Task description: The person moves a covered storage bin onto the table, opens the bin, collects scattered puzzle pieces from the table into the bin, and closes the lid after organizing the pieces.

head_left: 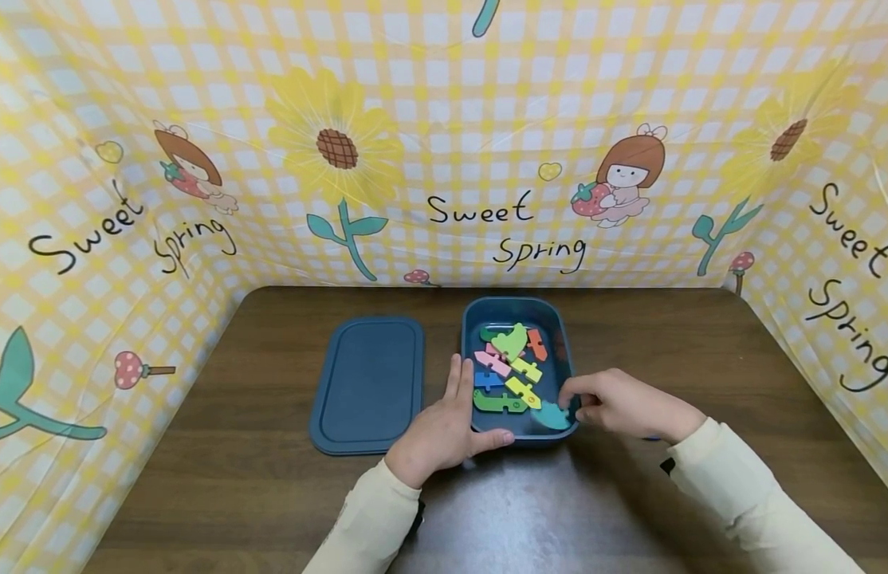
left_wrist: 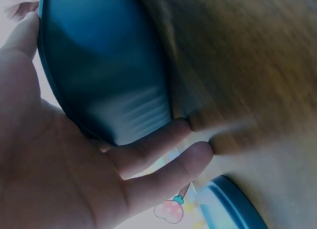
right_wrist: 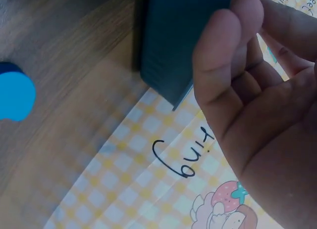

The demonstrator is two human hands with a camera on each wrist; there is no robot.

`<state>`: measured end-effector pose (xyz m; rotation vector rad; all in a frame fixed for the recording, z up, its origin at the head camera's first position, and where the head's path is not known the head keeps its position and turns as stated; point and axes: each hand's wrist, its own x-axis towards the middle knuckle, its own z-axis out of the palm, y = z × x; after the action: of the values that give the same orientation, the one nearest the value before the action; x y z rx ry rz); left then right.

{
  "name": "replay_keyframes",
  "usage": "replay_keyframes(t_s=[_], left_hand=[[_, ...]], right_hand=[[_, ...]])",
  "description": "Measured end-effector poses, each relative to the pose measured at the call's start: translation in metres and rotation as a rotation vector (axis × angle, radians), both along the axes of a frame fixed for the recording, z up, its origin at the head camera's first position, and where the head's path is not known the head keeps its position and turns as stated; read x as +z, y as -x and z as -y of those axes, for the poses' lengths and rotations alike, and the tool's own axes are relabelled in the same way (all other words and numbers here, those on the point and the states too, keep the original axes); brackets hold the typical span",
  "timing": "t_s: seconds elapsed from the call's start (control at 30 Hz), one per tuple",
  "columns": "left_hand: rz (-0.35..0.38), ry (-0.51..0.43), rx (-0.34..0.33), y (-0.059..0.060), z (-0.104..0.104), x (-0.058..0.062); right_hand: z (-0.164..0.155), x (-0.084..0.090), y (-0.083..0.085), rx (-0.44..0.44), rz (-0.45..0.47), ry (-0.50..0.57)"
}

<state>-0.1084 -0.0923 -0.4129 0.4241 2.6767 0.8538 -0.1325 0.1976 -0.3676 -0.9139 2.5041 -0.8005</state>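
Note:
A dark blue box [head_left: 517, 303] holds several colourful wooden puzzle pieces: a light green one [head_left: 511, 343], a pink one [head_left: 493, 363], a yellow one [head_left: 523, 392], a green one [head_left: 497, 402] and others. My left hand [head_left: 440, 430] lies along the box's left wall, fingers straight, thumb over the near rim; the left wrist view shows its fingertips down by the table. At the near right corner my right hand [head_left: 623, 402] pinches a teal puzzle piece [head_left: 550, 415] inside the box. In the right wrist view its fingers are curled, and the box wall hides the piece.
Left of the box a dark blue lid [head_left: 368, 383] lies flat on the brown wooden table [head_left: 236, 478]. A blue piece [right_wrist: 17, 95] is on the table to the right, mostly covered by my right wrist in the head view. Yellow checked cloth [head_left: 444, 143] encloses the back and sides.

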Motion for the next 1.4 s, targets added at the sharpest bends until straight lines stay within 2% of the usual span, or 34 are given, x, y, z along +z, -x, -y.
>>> replay_keyframes(t_s=[0.2, 0.33, 0.53, 0.67, 0.8, 0.9, 1.13, 1.4], left_hand=[[-0.001, 0.000, 0.004, 0.000, 0.000, -0.002], [-0.002, -0.002, 0.000, 0.000, 0.000, -0.002], [0.003, 0.002, 0.001, 0.000, -0.001, -0.001], [-0.003, 0.003, 0.001, 0.001, -0.001, -0.001], [-0.005, 0.003, -0.002, 0.001, -0.001, 0.000], [-0.003, 0.002, -0.006, 0.001, 0.000, 0.000], [-0.002, -0.002, 0.003, 0.001, 0.000, 0.001], [0.006, -0.006, 0.005, 0.000, -0.001, 0.002]], right_hand=[[-0.004, -0.003, 0.003, -0.025, 0.014, -0.001], [-0.008, -0.002, 0.001, -0.049, -0.039, 0.011], [-0.028, 0.000, -0.006, -0.139, -0.152, 0.021], [-0.052, -0.007, -0.010, -0.210, -0.186, -0.062], [-0.080, -0.024, -0.015, -0.260, -0.123, -0.214], [-0.094, -0.037, -0.021, -0.288, -0.073, -0.269], [-0.097, -0.054, -0.028, -0.325, -0.090, -0.220], [-0.089, -0.051, -0.031, -0.311, -0.122, -0.164]])
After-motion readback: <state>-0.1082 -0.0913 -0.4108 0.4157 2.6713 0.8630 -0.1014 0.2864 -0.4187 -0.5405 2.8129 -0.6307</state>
